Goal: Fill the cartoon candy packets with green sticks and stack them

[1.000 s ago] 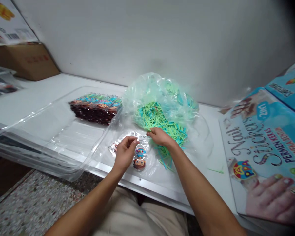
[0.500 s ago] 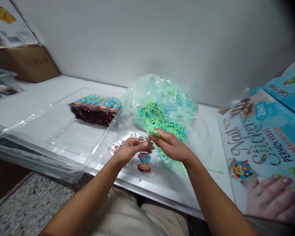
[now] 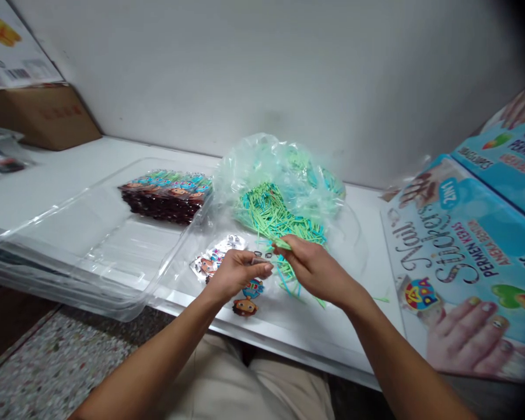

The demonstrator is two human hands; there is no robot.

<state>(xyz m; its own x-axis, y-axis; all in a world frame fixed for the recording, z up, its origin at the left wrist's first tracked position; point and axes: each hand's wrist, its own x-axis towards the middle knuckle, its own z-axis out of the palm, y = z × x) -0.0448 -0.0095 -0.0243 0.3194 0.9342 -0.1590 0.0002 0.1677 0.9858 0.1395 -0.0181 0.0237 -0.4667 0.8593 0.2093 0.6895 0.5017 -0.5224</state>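
Note:
My left hand (image 3: 233, 274) pinches a small clear packet (image 3: 245, 307) between thumb and fingers. A cartoon face and blue lettering are printed on it, and it hangs below the hand. Just to the right, my right hand (image 3: 312, 265) is closed on a few thin green sticks (image 3: 282, 242), their tips pointing toward the left hand. Behind both hands lies a heap of green and blue sticks (image 3: 271, 213), spilling from a clear plastic bag (image 3: 256, 154). Flat printed packets (image 3: 210, 259) rest partly under my left hand.
At left stands a clear plastic tray (image 3: 114, 251) with a stack of packets (image 3: 166, 195) at its back right. A blue printed box (image 3: 468, 256) stands at right, a cardboard box (image 3: 48, 116) at back left. The table's front edge runs before my lap.
My hands have drawn slightly apart, the right one with its green sticks moving right. The left hand and its packet have shifted a little left and down. The view has turned slightly right.

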